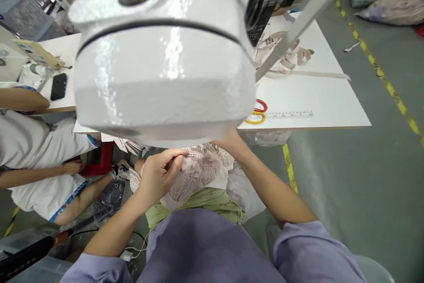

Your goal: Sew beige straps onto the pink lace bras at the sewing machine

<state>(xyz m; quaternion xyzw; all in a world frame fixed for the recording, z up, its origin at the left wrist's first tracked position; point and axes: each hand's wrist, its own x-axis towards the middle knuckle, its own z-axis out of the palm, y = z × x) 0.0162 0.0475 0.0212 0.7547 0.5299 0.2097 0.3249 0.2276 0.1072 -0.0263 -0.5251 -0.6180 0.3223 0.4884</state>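
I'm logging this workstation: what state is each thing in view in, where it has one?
Machine: running or stopped, cannot tell
Lace: bunched, unfolded
Left hand: pinching lace
Right hand: mostly hidden by machine
Scissors: lying flat; blades hidden
Straps: loosely heaped, one end stretched out
Phone: lying flat, no lit screen

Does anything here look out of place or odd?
A small whitish object lies loose on the floor beside the striped tape, as if dropped; I can't tell what it is. On the table, one beige strip trails from a tangled pile to the edge. The lace fabric at the left hand shows no obvious damage.
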